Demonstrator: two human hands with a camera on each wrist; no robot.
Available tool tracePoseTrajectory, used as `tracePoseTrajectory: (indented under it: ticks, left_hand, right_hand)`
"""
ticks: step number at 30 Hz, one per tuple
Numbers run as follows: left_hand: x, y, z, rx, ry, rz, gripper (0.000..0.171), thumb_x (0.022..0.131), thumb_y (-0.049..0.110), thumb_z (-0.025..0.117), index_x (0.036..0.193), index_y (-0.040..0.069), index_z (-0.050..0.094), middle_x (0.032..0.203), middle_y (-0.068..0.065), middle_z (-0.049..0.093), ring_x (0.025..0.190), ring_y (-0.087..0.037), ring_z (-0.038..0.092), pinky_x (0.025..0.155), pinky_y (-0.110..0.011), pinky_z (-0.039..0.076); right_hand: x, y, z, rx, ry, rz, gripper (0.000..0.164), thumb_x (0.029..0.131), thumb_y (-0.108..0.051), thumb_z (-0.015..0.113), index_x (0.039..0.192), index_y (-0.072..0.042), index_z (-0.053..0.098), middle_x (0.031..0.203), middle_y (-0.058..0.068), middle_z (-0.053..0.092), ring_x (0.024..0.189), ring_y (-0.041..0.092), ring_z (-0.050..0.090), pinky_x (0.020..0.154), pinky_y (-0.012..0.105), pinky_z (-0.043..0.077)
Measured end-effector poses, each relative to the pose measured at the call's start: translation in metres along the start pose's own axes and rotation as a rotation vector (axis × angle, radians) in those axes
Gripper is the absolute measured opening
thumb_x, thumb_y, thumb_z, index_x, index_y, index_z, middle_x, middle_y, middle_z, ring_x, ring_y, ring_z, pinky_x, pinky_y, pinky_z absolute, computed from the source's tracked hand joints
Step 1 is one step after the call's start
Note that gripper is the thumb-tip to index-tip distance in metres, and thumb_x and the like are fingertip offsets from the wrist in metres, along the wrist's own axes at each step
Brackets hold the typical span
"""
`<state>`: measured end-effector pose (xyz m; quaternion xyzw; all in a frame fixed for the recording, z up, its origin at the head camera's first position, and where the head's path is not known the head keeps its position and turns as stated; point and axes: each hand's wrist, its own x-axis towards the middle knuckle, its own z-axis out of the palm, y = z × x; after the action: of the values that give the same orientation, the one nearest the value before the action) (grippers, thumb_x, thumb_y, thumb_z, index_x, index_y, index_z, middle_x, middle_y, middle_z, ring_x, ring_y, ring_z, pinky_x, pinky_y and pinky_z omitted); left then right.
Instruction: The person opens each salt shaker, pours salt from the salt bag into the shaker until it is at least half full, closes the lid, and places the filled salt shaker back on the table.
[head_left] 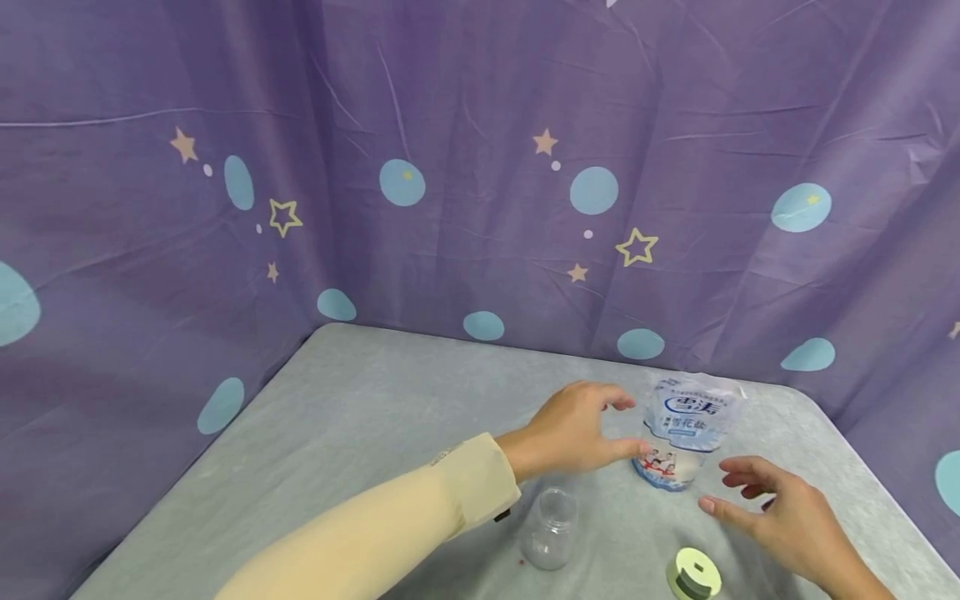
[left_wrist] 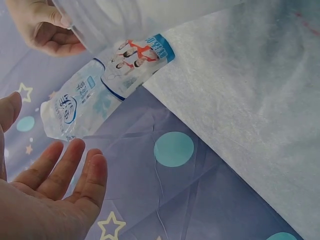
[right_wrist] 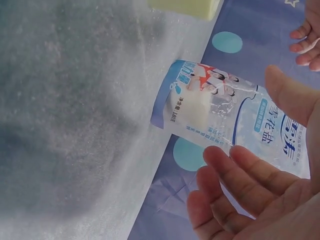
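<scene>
A clear and blue printed bag of salt (head_left: 684, 429) stands upright on the table. To its left is my left hand (head_left: 581, 429), thumb and fingers spread toward it. In the head view the thumb tip overlaps the bag's edge; whether it touches, I cannot tell. On the bag's other side my right hand (head_left: 783, 517) hovers, fingers loosely bent and holding nothing. The left wrist view shows the bag (left_wrist: 100, 90) beyond my left fingers. In the right wrist view the bag (right_wrist: 220, 100) lies between thumb and fingers in line of sight.
A clear jar (head_left: 551, 529) without a lid stands below my left forearm. A pale green lid (head_left: 693, 573) lies at the near edge of view, left of my right wrist. Purple patterned curtains (head_left: 480, 167) rise behind and beside the grey-covered table (head_left: 390, 392).
</scene>
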<state>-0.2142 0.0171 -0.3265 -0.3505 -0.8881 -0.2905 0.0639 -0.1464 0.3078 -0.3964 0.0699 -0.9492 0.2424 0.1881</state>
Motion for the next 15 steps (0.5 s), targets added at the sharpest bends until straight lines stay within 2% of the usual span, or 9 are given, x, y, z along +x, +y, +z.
tracePoseTrajectory:
  ticks: [15]
  left_hand:
    - [0.022,0.008,0.007,0.032,0.012,0.005,0.056,0.090,0.052,0.075,0.134,0.019,0.066,0.126,0.012,0.068,0.115,-0.004,0.060,0.096,-0.018,0.045]
  right_hand:
    - [0.008,0.010,-0.002,0.016,-0.053,0.069,0.060,0.075,-0.039,0.092,0.120,-0.007,0.070,0.103,0.007,0.076,0.081,0.007,0.063,0.064,0.027,0.049]
